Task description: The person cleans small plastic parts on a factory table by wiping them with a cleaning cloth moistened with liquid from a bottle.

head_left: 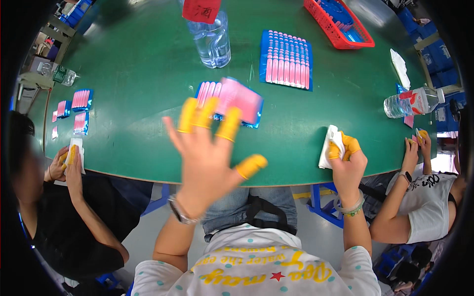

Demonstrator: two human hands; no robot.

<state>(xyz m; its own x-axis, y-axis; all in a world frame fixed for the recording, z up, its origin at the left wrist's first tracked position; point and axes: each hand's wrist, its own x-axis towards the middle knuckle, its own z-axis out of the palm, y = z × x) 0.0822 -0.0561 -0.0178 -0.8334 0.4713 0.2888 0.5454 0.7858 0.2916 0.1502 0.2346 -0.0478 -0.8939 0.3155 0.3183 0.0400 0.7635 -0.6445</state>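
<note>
My left hand (208,148), with yellow finger cots, is spread over the table just in front of a blue sheet with pink strips (209,91). A flat pink piece (240,101), smeared by motion, overlaps that sheet just beyond my fingertips; whether it touches them I cannot tell. To the right, my right hand (349,163) has its cotted fingers curled around a folded white cloth (328,147) at the table's near edge. Farther off lies a larger blue sheet (286,59) carrying a row of pink and white strips.
A clear container of liquid (212,44) with a red label stands ahead. A red basket (363,43) sits far right, near a white cloth (400,69) and a plastic bottle (412,102). Co-workers sit on both sides; small pink-and-blue stacks (82,100) lie left on the green table (123,128).
</note>
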